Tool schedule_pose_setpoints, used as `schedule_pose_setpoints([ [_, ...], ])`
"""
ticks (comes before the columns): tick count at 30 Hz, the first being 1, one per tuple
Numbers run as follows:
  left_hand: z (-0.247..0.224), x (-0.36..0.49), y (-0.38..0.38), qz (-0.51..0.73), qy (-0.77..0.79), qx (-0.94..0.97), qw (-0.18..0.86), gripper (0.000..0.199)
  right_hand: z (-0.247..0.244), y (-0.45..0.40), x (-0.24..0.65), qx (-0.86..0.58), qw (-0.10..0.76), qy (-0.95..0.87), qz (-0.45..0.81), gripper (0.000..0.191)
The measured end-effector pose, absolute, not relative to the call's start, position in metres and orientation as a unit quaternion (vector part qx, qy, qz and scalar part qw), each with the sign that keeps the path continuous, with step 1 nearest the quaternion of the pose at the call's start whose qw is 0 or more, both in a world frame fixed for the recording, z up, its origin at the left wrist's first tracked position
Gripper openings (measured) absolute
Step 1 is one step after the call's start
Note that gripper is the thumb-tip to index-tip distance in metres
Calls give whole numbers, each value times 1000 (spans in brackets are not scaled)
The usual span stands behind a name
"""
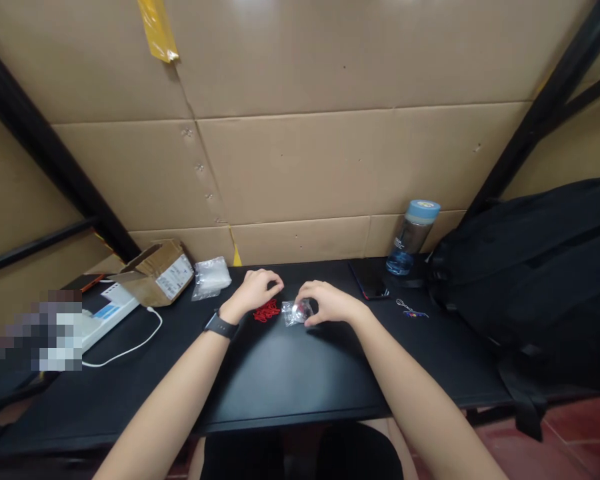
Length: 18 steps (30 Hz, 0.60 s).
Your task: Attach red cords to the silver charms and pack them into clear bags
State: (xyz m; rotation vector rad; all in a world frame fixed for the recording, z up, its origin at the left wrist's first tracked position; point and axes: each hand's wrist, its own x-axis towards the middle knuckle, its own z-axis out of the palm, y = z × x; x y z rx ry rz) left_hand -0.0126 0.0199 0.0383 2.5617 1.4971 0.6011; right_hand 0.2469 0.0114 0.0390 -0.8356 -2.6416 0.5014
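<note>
Red tangled cords (266, 311), small clear plastic bag (290, 316)

Head view: your left hand (255, 291), loosely curved, seems empty by the cords; your right hand (330, 302) half-encloses the bag on the black table (300, 380), grip unclear. Cords lie loose; work looks unfinished.

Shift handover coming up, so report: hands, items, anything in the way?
Right hand at small clear packet, grip unclear. Left hand by red strings. Nothing seen in the way; bottle off right.
</note>
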Motion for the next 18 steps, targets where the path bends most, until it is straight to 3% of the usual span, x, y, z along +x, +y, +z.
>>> schedule_pose_setpoints([
  [3, 27, -35, 20, 245, 529, 811, 49, 26, 30, 5, 231, -329, 125, -925, 145, 32],
  [6, 23, -53, 21, 276, 547, 788, 67, 28, 24, 5, 226, -344, 143, -917, 142, 21],
  [13, 16, -64, 23, 304, 540, 781, 81, 27, 26, 17, 236, -361, 279, -873, 174, 22],
  [18, 3, -51, 22, 240, 513, 822, 57, 20, 44, 20, 243, -403, 382, -819, 148, 26],
])
